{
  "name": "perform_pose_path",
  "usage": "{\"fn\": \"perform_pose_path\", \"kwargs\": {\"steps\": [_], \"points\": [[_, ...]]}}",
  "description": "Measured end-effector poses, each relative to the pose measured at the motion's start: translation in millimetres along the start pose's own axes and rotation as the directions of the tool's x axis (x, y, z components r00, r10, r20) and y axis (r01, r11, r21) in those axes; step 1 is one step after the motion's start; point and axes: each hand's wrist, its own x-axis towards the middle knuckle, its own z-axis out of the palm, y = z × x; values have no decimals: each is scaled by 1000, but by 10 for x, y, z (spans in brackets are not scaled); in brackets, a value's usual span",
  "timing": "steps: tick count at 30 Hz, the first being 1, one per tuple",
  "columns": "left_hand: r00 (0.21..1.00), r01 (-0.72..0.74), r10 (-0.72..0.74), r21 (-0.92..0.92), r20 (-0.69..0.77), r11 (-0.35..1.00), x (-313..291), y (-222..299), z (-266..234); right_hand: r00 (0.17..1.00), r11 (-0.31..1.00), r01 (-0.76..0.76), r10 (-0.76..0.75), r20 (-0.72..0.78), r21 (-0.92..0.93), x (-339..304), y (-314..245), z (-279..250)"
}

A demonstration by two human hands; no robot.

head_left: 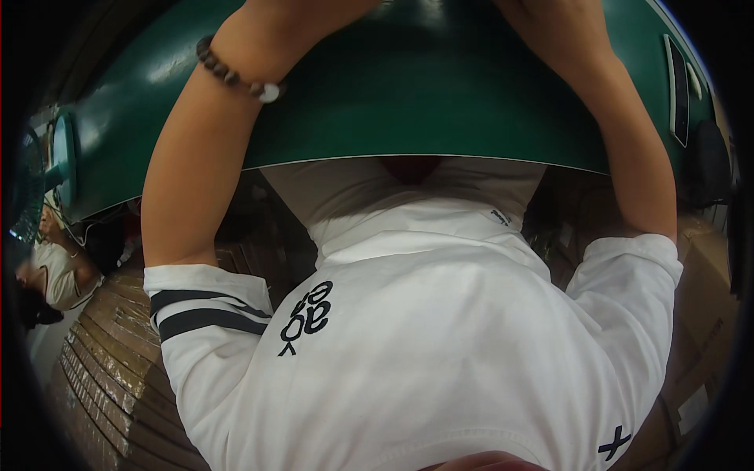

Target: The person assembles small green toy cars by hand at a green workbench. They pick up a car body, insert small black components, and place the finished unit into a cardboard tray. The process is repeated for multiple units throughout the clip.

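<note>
- Head view, hands: my left hand (330,9) and right hand (554,23) reach over the bench (424,102), away from its near edge; both are cut by the upper rim of the view.
- Fingers: all out of view. I cannot tell how far open they are, or whether they grip anything.
- Workpiece: none visible. Anything between my hands would lie past the upper rim; the bench top is the nearest surface shown.
- Hazard, right: the phone (677,90) lies near the bench's right edge, beside my forearm. An outward elbow swing could push it off.
- Hazard, left: the fan (64,161) is at the near left corner. A wide left elbow could knock it.
- Hazard, wrist: the bracelet (232,74) on my left wrist could snag or scrape if lowered.
- Unclear: the black object (703,165) by the near right corner is too dark to identify.
</note>
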Motion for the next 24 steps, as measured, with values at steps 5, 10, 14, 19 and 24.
{"fn": "perform_pose_path", "kwargs": {"steps": [5, 10, 14, 19, 24], "points": [[903, -6, -66, 166, 424, 986, -81, 161, -97, 995, 978, 62, -76, -62, -197, -30, -10, -58], [937, 120, -110, -9, 331, 993, -153, 168, 31, 945, 976, 210, -219, -245, -64, -88, 182, 152], [863, 206, -196, 31, 466, 978, -39, 227, -106, 968, 967, 212, -227, -104, -144, -68, 156, 59], [873, 242, -173, -96, 456, 966, -113, 195, -89, 974, 976, 212, -207, 91, -57, -60, 197, -33], [844, 479, -274, -419, 461, 771, -158, 72, -24, 983, 984, 179, -178, 49, -7, -28, 199, 19]]}}
